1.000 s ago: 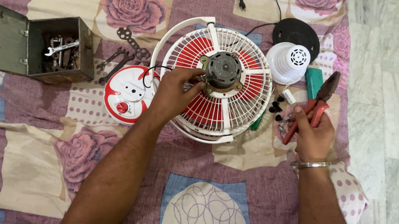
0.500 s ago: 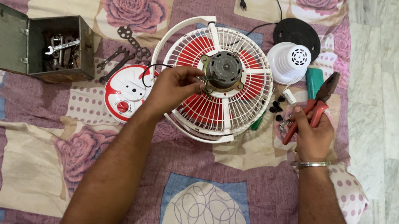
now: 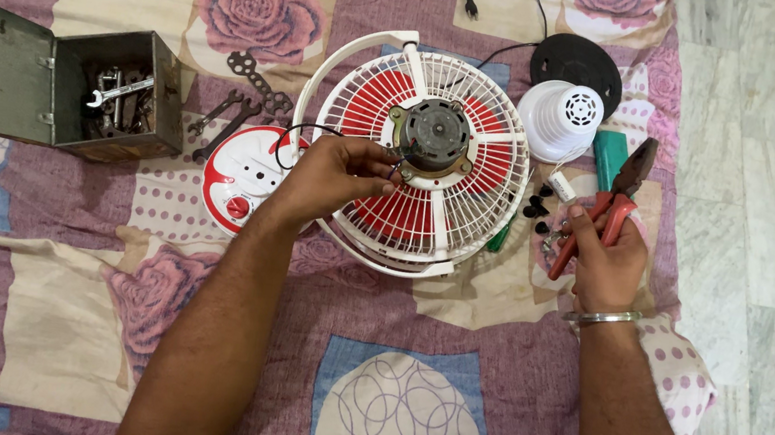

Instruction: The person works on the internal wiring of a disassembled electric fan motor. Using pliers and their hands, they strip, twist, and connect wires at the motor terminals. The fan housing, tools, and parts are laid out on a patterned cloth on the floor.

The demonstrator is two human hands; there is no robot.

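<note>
The left hand lies over the white fan grille, its fingers curled and pinched at the rim of the grey motor, at about nine o'clock on the motor's round body. Between the fingertips there seems to be a thin black wire, which loops back toward the red-and-white cover; whether the fingers grip the wire itself or a small fastener beside it cannot be told. The right hand is closed round the red handles of a pair of pliers, whose jaws point to twelve o'clock, clear of the fan and touching nothing.

The motor sits in the middle of the grille, with red blades showing beneath the ribs. To do this step well, it seems wise to keep the pinch light and close to the motor housing, so that the wire is not strained where it joins, and to bring the pliers in only once the left fingers have steadied the part.

At three o'clock from the fan lie small black knobs, a white vented cap and a black round base. At nine o'clock, spanners lie on the patchwork quilt beside an open metal toolbox.
</note>
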